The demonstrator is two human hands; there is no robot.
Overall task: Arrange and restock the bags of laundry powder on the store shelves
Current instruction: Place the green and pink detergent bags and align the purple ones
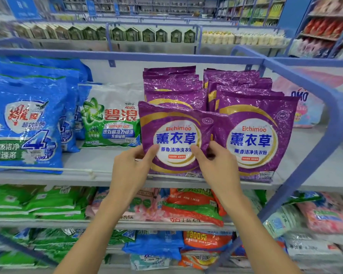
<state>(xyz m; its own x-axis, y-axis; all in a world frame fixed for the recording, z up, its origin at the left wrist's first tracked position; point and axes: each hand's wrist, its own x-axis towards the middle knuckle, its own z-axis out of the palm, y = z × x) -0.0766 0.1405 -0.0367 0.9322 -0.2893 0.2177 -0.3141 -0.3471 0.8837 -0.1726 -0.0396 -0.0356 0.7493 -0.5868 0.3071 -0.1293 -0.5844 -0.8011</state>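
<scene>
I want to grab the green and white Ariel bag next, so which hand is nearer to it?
Left. The left hand grips the front purple bag at its lower left edge, just below and right of the Ariel bag. The right hand grips the same bag's lower right, farther away.

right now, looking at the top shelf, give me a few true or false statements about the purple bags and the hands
1. Both hands hold the front purple bag. True: left hand and right hand grip its lower part.
2. The purple bags stand in one row. False: two rows, side by side.
3. A green and white bag sits left of the purple bags. True.
4. The big blue bags are on the bottom shelf. False: same top shelf, far left.
</scene>
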